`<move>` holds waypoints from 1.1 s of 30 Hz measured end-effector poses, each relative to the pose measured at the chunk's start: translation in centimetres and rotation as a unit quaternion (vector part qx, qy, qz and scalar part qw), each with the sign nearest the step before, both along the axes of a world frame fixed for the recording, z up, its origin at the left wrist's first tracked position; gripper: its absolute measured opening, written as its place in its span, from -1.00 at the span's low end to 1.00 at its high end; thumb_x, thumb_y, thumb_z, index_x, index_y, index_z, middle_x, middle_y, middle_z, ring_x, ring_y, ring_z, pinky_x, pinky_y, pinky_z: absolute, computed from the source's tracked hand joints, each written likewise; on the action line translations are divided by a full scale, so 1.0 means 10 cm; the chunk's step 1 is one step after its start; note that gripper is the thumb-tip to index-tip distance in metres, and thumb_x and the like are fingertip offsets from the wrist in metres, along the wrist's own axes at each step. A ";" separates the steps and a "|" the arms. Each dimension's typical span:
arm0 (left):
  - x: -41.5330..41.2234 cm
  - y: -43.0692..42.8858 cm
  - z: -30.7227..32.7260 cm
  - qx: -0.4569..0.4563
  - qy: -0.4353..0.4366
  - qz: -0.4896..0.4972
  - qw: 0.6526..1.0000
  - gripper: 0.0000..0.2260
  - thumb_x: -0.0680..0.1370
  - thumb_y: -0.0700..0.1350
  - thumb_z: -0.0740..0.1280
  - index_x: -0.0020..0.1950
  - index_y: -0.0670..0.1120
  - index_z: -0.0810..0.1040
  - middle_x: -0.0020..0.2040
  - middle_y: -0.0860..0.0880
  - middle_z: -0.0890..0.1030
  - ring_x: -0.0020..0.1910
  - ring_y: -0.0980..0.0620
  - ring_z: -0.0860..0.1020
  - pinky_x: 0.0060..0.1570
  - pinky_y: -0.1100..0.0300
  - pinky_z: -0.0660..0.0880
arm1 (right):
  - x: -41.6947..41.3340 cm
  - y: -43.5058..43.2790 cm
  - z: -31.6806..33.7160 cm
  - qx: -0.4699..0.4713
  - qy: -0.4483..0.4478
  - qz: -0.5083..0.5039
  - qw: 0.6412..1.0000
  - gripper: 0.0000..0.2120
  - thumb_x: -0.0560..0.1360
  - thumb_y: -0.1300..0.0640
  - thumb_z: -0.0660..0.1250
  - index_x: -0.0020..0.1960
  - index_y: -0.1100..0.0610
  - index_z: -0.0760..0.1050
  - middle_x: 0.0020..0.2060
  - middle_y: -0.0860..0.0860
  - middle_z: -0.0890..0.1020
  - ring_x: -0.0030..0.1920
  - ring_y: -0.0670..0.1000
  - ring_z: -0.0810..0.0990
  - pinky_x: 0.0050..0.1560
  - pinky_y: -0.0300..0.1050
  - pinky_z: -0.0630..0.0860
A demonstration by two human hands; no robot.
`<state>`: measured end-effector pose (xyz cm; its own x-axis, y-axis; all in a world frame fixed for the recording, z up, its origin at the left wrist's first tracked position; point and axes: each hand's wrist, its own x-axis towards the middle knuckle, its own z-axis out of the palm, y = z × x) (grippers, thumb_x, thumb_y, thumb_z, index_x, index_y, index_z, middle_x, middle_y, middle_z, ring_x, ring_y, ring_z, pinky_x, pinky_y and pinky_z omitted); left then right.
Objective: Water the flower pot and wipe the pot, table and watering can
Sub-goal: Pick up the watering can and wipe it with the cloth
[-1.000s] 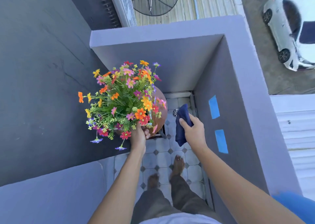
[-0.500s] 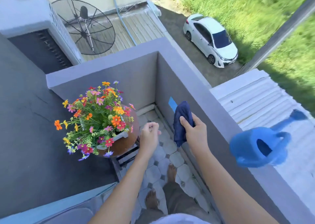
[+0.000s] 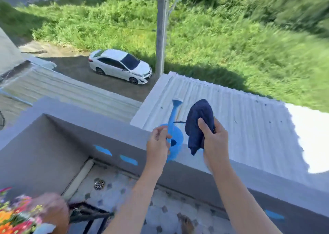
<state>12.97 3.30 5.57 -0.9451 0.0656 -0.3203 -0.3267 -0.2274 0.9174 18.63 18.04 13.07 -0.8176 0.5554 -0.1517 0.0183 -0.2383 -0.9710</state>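
Observation:
A blue watering can [image 3: 176, 144] stands on top of the grey balcony wall [image 3: 114, 125], its spout pointing away from me. My left hand [image 3: 157, 144] is at the can's left side with curled fingers and the thumb over the spout's base; a firm hold is not discernible. Just right of the can, my right hand [image 3: 214, 141] grips a dark blue cloth [image 3: 198, 125]. The brown flower pot [image 3: 53, 210] with its colourful flowers [image 3: 14, 214] is blurred at the bottom left, sitting on a black slatted table [image 3: 89, 214].
The tiled balcony floor [image 3: 128, 182] has a round drain [image 3: 99, 184] in the corner. Blue tape strips [image 3: 128, 159] mark the wall's inner face. Beyond the wall lie a corrugated roof [image 3: 231, 118], a white car [image 3: 121, 65], a pole [image 3: 161, 28] and grass.
My view has swung right and up, from the flower pot to the watering can. Both hands moved to the wall top; the left hand has reached the can, the right still holds the cloth.

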 end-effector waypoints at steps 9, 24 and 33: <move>-0.02 1.19 -0.34 0.095 -0.171 0.069 0.978 -0.60 0.68 0.12 0.30 0.39 -0.11 0.49 0.09 -0.11 0.56 -0.34 0.03 0.41 -0.41 0.14 0.36 | 0.05 1.02 -0.12 -0.017 -0.017 -0.018 1.000 -0.82 0.63 0.14 0.41 0.22 0.13 0.62 0.02 0.16 0.67 -0.02 0.17 0.63 -0.10 0.07 0.57; -0.26 1.27 -0.18 0.169 -0.158 0.362 0.903 -0.69 0.69 0.12 0.29 0.32 -0.05 0.57 0.26 0.08 0.65 -0.26 0.08 0.46 -0.33 0.24 0.42 | -0.41 1.21 -0.22 -0.027 -0.050 0.146 0.988 -0.73 0.62 0.15 0.42 0.32 0.03 0.63 0.06 0.07 0.73 0.03 0.12 0.66 -0.09 0.02 0.58; -0.17 0.66 -0.03 0.154 -0.142 0.410 0.888 -0.72 0.69 0.15 0.27 0.32 0.06 0.56 0.26 0.08 0.61 -0.08 0.03 0.60 -0.31 0.20 0.47 | -0.56 0.81 -0.14 -0.031 -0.050 0.233 0.971 -0.77 0.63 0.15 0.40 0.28 0.04 0.63 0.05 0.11 0.70 -0.03 0.13 0.63 -0.22 0.01 0.54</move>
<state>11.31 9.88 5.25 -0.5998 -0.4818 -0.6388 -0.1435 -0.7206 0.6783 13.07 26.16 11.64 -0.9574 0.1169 -0.2642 0.2308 -0.2404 -0.9428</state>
